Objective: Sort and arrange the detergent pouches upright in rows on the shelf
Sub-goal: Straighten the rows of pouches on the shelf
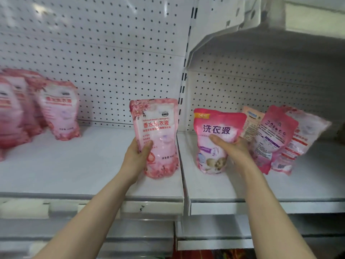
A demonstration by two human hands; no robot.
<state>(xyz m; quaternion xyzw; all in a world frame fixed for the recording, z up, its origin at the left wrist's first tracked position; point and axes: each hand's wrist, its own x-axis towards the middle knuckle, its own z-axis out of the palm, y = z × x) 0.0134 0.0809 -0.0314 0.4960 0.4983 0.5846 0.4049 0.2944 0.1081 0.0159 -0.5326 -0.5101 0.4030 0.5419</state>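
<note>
My left hand (138, 157) grips a pink floral detergent pouch (156, 128) upright at the right end of the left shelf (74, 174). My right hand (231, 146) holds a pink pouch with purple lettering (218, 126), upright on the right shelf (280, 184) just past the divider. Several floral pouches (59, 111) stand in rows at the far left. To the right, a few mixed pouches (276, 139) lean against one another, some showing their backs.
White pegboard (112, 53) backs both shelves. A vertical slotted upright (183, 86) and a seam split the two shelf boards. An upper shelf (280, 40) overhangs the right bay. Lower shelf edges run below my forearms.
</note>
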